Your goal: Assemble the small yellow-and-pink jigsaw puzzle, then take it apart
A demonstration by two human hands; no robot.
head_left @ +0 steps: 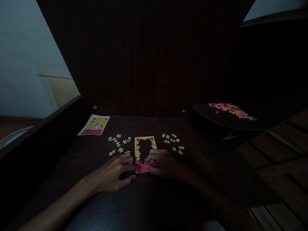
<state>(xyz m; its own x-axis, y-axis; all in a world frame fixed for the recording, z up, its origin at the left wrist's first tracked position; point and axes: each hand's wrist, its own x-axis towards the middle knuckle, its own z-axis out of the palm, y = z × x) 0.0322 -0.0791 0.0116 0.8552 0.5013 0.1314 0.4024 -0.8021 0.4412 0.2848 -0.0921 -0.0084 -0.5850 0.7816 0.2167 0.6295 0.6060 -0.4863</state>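
A partly joined jigsaw puzzle [137, 153] lies flat in front of me. Its border is yellow at the sides and top and pink along the bottom, and the dark table shows through its middle. My left hand [117, 171] rests with fingers stretched, the index fingertip on the pink lower left corner. Over the lower right part, my right hand [165, 163] is closed, with a pink puzzle piece [156, 164] showing between thumb and fingers. That hand hides the puzzle's lower right edge. Loose yellow pieces [120, 149] lie to the left, some close to my left fingers.
More loose pieces [167, 137], yellow and white, lie right of the puzzle. A picture card [93, 125] with a white animal sits at the back left. Dark panels [149, 64] rise behind and at the left. Small colourful bits [231, 109] lie on a dark surface at right.
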